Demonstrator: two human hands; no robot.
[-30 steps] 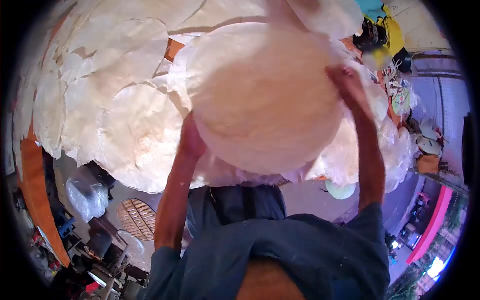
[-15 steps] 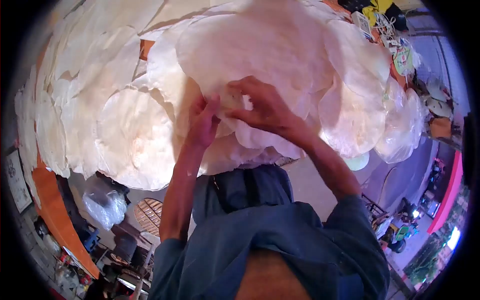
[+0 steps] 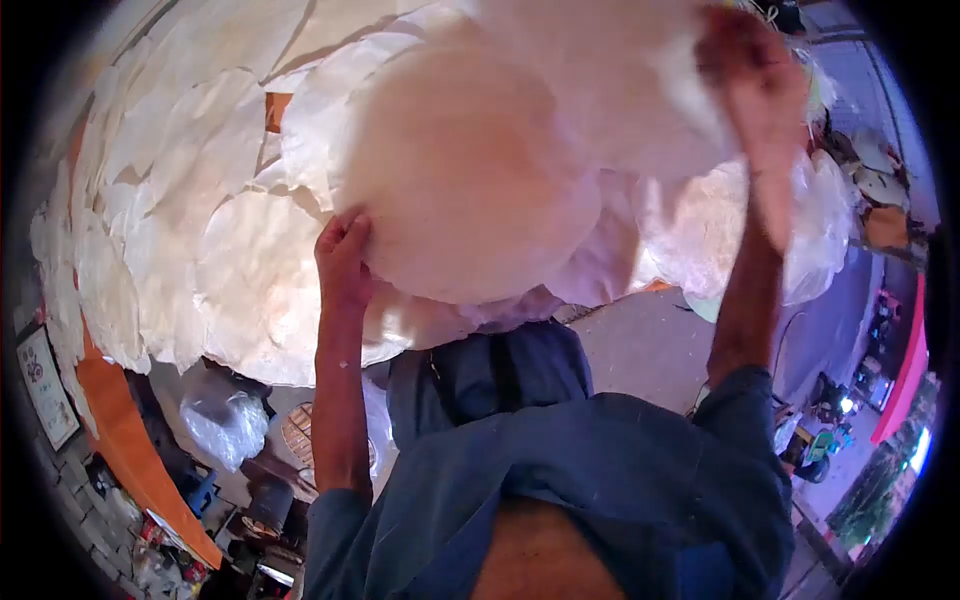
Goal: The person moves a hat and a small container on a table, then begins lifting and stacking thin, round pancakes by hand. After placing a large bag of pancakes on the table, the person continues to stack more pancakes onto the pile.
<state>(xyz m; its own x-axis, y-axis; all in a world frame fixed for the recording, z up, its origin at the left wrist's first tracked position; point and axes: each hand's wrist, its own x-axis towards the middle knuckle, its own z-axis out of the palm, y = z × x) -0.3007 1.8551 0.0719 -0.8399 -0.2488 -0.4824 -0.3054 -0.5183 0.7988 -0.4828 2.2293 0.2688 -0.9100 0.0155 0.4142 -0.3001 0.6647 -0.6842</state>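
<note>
Round sheet (image 3: pixel 470 170) was pinched at its left rim by my left fingertips (image 3: pixel 345 228), with the left hand (image 3: pixel 345 265) clenched on that edge. It was held up in front of me, above the overlapping pale sheets (image 3: pixel 200 200) lying across the orange surface (image 3: pixel 130 450). My right hand (image 3: pixel 760 85) was raised at the upper right, blurred, so I could not tell its grip.

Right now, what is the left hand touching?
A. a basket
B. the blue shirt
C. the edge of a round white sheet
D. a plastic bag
C: the left hand is closed on the lower left rim of the sheet, well above the shirt.
</note>
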